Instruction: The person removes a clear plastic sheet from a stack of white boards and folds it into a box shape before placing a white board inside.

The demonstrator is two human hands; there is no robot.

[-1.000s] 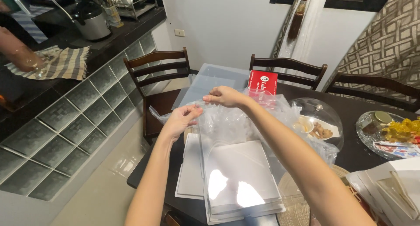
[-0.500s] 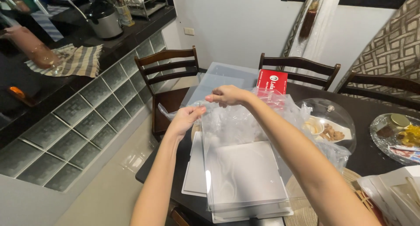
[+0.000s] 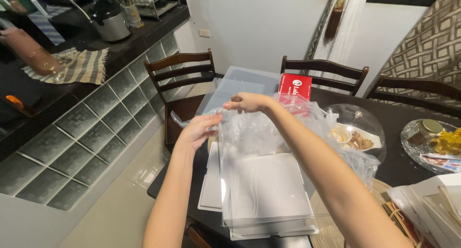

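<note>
A clear plastic bag [image 3: 269,181] is held at its crumpled upper edge by both hands above a dark tabletop [image 3: 403,157]. The left hand [image 3: 198,131] is closed on the bag's left corner, the fingers pinched over the film. The right hand [image 3: 248,102] is closed on the top edge slightly higher and farther from the body, its fingers curled around gathered plastic. Inside the bag a stack of flat white square boards [image 3: 271,195] is seen lying on the tabletop, with the film draped over it. Another white board [image 3: 211,185] is partly exposed beside the stack on its left, seemingly outside the bag.

Beyond the hands a translucent lidded storage bin [image 3: 240,82] is set at the tabletop's far edge, and a red box [image 3: 295,86] is stood just beside it. To the right a clear dome cover [image 3: 357,128] is placed over a dish of food. Farther right a glass plate [image 3: 430,142] with yellow items is seen. White paper bags [image 3: 432,205] are piled at the near right corner. Dark wooden chairs [image 3: 185,80] are arranged around the table.
</note>
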